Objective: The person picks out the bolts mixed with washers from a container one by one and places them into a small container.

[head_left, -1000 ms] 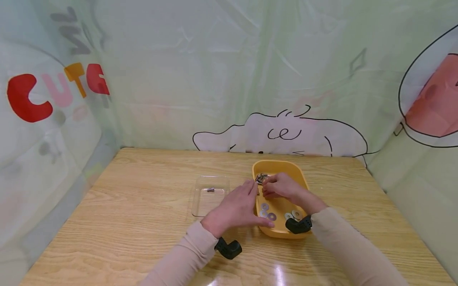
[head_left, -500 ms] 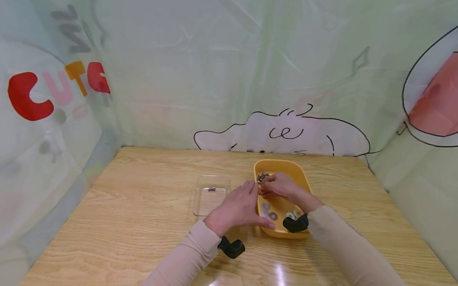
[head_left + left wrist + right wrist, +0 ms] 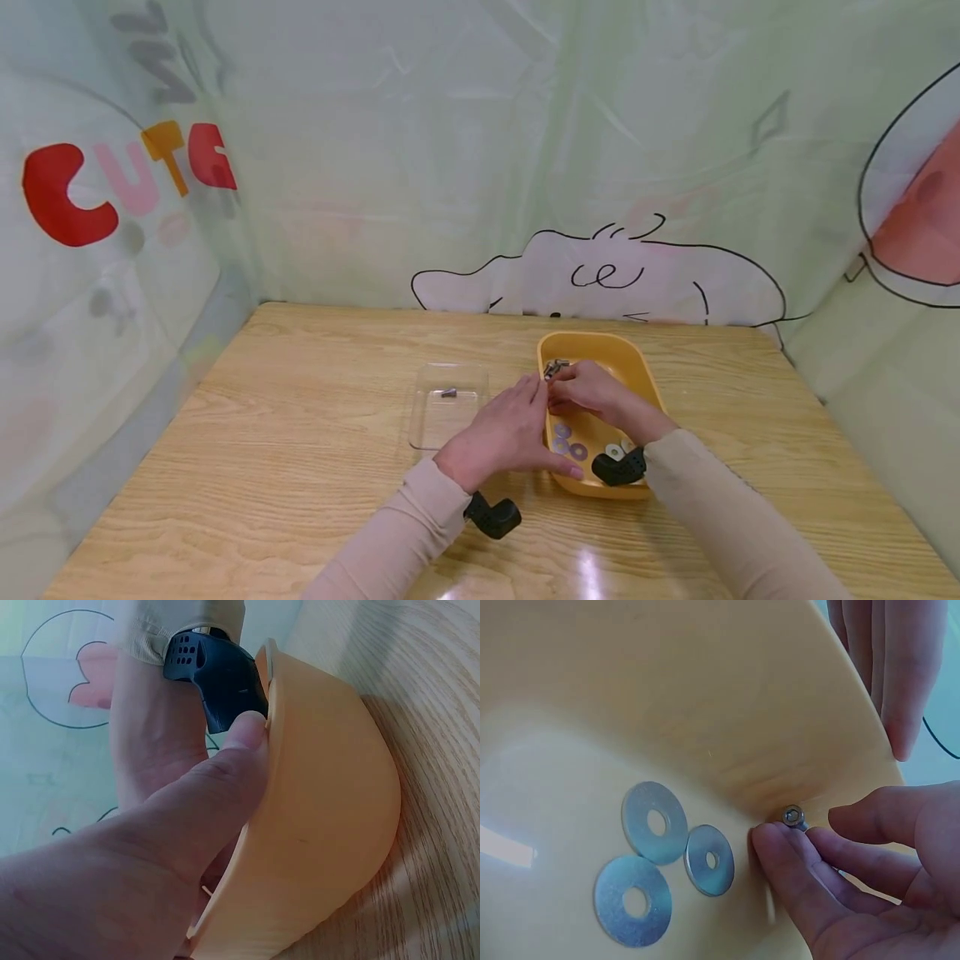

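low by the left wall of the yellow plastic tray (image 3: 600, 340), a hex-socket screw (image 3: 793, 816) sits at the fingertips of the right hand (image 3: 588, 387), its recessed head showing. those fingers bend in about it and touch it, but whether they truly grasp it i cannot tell; a firm pinch just under the head would likely serve best, since smooth metal could roll along the wall. the left hand (image 3: 504, 433) lies along that wall, fingers straight and clenched on nothing, thumb laid over the rim; light, steady pressure there should keep the tray from sliding. three flat washers (image 3: 654, 844) lie on the tray floor toward the near end, so a lift straight up seems safer than a drag. a heap of screws (image 3: 556, 367) crowds the far left corner and a pale washer (image 3: 613, 452) lies beside the black wrist camera (image 3: 618, 468), so the tray's right side looks the roomier way. left of the tray, a clear dish (image 3: 442, 429) stands on the wooden table (image 3: 262, 433), a small screw (image 3: 448, 392) inside; its rim and the tray's edge call for height when crossing.
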{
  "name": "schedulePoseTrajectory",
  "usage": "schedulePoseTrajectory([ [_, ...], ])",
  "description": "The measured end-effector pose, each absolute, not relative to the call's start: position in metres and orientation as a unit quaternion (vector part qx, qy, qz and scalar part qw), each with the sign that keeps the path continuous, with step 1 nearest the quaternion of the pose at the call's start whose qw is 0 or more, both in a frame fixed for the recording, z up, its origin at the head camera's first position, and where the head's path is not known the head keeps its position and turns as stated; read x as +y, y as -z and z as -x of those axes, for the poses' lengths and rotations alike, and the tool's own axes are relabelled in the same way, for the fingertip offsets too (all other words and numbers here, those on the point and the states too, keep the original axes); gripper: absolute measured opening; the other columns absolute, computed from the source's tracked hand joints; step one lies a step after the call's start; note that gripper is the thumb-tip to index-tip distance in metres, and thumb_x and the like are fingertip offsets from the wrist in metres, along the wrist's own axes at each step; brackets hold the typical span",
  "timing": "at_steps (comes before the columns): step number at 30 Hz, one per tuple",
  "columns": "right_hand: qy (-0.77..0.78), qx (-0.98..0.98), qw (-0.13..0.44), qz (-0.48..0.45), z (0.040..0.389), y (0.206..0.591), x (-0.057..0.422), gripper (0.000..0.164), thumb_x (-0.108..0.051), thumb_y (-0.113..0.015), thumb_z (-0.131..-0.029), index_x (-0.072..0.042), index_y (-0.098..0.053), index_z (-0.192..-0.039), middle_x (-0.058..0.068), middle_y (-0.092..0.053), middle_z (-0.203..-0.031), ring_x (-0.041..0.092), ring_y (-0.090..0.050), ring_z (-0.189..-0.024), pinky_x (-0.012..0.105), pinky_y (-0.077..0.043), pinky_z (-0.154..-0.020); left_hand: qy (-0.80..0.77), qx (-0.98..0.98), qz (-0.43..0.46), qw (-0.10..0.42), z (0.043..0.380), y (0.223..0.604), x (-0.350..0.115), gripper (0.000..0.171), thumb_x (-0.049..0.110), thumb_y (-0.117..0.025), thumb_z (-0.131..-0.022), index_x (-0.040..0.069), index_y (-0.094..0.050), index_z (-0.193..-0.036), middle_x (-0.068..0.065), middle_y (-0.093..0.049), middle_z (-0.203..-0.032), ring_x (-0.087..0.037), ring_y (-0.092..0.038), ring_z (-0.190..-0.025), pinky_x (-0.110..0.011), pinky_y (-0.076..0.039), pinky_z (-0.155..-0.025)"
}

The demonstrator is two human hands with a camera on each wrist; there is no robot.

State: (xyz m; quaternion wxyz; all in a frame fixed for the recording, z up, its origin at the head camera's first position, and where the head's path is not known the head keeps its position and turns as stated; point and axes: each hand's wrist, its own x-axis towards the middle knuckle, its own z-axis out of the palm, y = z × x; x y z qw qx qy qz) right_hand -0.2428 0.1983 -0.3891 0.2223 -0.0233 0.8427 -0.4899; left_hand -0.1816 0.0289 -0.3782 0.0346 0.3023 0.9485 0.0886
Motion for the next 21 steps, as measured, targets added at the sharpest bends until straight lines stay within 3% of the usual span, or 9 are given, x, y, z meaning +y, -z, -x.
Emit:
schedulePoseTrajectory([
  [4,0.49,0.842,0.224,0.02,0.2437,0.3894,0.1971,0.034,-0.006,-0.053,-0.099,0.012,-0.058,-0.127,0.022,-0.07,-0.112,0.021,-0.069,-0.093,0.041,-0.056,-0.096,-0.085,0.949,-0.303,0.035,0.1824,0.3767,0.0292,0.12,0.083,-0.064,-0.07,0.002,-0.03,-0.151,-0.011,-0.043,-0.147,-0.018,-0.044,-0.134,-0.027,-0.037,-0.115],
  [12,0.491,0.842,0.224,0.015,0.2451,0.3919,0.197,0.034,-0.006,-0.056,-0.097,0.012,-0.059,-0.126,0.019,-0.07,-0.109,0.022,-0.068,-0.092,0.039,-0.056,-0.095,-0.08,0.95,-0.299,0.05,0.181,0.3732,0.029,0.121,0.082,-0.064,-0.071,0.002,-0.026,-0.154,-0.014,-0.035,-0.156,-0.021,-0.035,-0.145,-0.029,-0.031,-0.119],
  [21,0.492,0.84,0.229,0.001,0.2448,0.3908,0.1959,0.035,-0.007,-0.056,-0.099,0.012,-0.058,-0.128,0.02,-0.068,-0.11,0.021,-0.067,-0.091,0.039,-0.056,-0.096,-0.071,0.948,-0.307,0.037,0.1806,0.3726,0.0293,0.119,0.082,-0.064,-0.071,0.0,-0.031,-0.151,-0.012,-0.043,-0.147,-0.02,-0.043,-0.137,-0.027,-0.036,-0.116],
])
